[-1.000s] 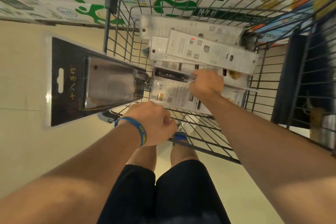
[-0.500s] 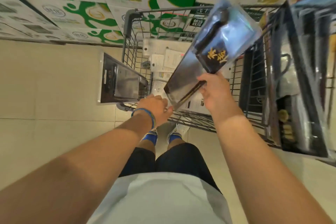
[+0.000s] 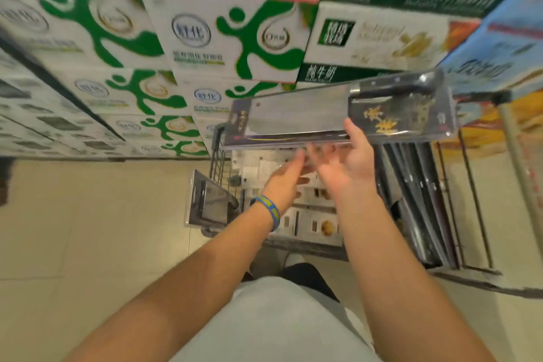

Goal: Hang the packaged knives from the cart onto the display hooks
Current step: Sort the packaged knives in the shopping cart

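Head view: right grip pinches the packaged knife at its lower edge, high above the cart. Left grip is open, fingers straight, holding nothing. The carrying step seems in hand; next, its hang-hole must meet the display hooks on the right.

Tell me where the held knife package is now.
In the head view the knife package is held level, right of centre, above the cart; the right hand holds its lower edge, and the left hand is open under it.
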`<state>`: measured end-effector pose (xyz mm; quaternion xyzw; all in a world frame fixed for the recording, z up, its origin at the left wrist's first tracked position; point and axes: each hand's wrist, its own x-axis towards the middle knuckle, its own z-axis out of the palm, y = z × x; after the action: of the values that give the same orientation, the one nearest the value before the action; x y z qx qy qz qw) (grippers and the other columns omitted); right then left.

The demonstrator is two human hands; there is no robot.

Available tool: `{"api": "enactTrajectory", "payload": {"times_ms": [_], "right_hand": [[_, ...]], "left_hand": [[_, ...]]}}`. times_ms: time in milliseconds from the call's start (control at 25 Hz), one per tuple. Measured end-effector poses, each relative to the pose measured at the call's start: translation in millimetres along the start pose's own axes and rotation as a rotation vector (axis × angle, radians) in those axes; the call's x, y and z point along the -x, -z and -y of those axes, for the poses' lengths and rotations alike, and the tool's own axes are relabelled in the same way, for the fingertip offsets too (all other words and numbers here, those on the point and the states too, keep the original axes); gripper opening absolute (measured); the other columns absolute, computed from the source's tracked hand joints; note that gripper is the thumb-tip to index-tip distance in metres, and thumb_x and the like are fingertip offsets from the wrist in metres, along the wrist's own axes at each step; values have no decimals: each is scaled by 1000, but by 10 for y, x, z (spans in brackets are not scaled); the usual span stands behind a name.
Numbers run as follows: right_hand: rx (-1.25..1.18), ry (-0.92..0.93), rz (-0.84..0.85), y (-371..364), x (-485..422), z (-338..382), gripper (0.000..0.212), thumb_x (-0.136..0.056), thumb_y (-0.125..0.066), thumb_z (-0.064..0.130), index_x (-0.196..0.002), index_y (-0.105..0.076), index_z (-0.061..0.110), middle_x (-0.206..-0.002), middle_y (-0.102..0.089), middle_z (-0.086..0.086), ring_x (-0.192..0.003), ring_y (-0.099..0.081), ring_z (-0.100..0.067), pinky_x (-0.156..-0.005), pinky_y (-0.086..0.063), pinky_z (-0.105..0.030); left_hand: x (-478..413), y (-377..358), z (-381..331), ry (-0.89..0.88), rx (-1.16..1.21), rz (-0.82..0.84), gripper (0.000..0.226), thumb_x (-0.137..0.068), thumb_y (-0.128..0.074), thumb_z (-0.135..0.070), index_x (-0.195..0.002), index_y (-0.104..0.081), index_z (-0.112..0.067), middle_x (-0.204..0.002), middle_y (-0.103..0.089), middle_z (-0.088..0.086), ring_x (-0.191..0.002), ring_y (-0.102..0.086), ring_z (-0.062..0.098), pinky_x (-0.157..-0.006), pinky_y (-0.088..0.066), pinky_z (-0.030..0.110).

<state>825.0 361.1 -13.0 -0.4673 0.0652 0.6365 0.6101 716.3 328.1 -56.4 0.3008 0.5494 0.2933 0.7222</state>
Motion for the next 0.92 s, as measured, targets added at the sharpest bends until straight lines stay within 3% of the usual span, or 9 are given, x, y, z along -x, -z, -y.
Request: {"api": "enactTrajectory", "payload": {"times_ms": [80,160,280,400,480,560,600,720,920], "right_hand": [[-91,10,88,-106,194,62,21,-94,-67,27,-93,-81,12,-104,-78,-10,-86,-77,-24,-81,-60,-38],[-116,-49,132,-176,322,48,32,-90,-69,37,-108,-74,11,-107,-78,-10,-85,-78,-22,-70,-62,-33],[177,-225,114,-97,427,-7,58,-90,-61,60,-120,-67,11,-108,-75,-3,-72,-72,-15,-54,-54,-23],[746,-261,67,98,589,135,55,-103,-45,56,-112,-69,7,-90,-80,-1,-59,-66,-10,-46,-41,-20],[968,74,40,118,688,446,38,-105,-48,46,-103,-71,16,-83,-79,5,-57,-66,-3,-48,-43,-18],[997,548,22,-21,741,827,27,-99,-55,51,-103,-69,28,-91,-75,18,-72,-66,10,-60,-47,-11],[986,678,70,-153,780,992,31,-93,-57,59,-110,-65,35,-100,-72,23,-84,-64,15,-68,-47,-11],[930,665,273,-512,755,1207,64,-75,-56,77,-125,-56,38,-118,-68,16,-101,-64,9,-84,-51,-22],[918,643,310,-568,567,1186,60,-71,-60,79,-112,-62,35,-106,-73,11,-94,-70,1,-79,-54,-23]], "left_hand": [[23,-93,-396,-58,290,6,62,-87,-44,-71,-119,-67,-24,-117,-72,0,-110,-65,20,-89,-51,37],[44,-114,-719,-107,583,-48,68,-79,-65,-60,-127,-65,-12,-122,-69,12,-109,-67,27,-87,-56,39],[112,-120,-1074,-128,719,-110,54,-88,-68,-37,-127,-63,-1,-121,-68,20,-111,-65,37,-94,-55,47],[156,-98,-1330,-314,601,-234,39,-84,-76,-25,-116,-69,-4,-107,-75,10,-101,-70,28,-84,-59,40],[212,-70,-1510,-441,397,-342,46,-75,-85,-30,-113,-70,-9,-107,-75,5,-102,-71,22,-90,-57,38],[282,-130,-1652,-553,164,-338,31,-70,-88,-33,-94,-75,-18,-93,-78,-4,-90,-73,9,-78,-57,23],[319,-212,-1701,-600,77,-307,21,-70,-89,-30,-83,-76,-21,-84,-77,-9,-82,-73,3,-69,-55,15],[417,-511,-1750,-666,-76,-189,11,-73,-86,-27,-73,-75,-27,-78,-76,-14,-77,-72,-1,-62,-52,11],[524,-628,-1732,-728,-152,-171,14,-87,-73,-34,-93,-76,-22,-82,-77,-12,-83,-72,2,-69,-54,14]]}}
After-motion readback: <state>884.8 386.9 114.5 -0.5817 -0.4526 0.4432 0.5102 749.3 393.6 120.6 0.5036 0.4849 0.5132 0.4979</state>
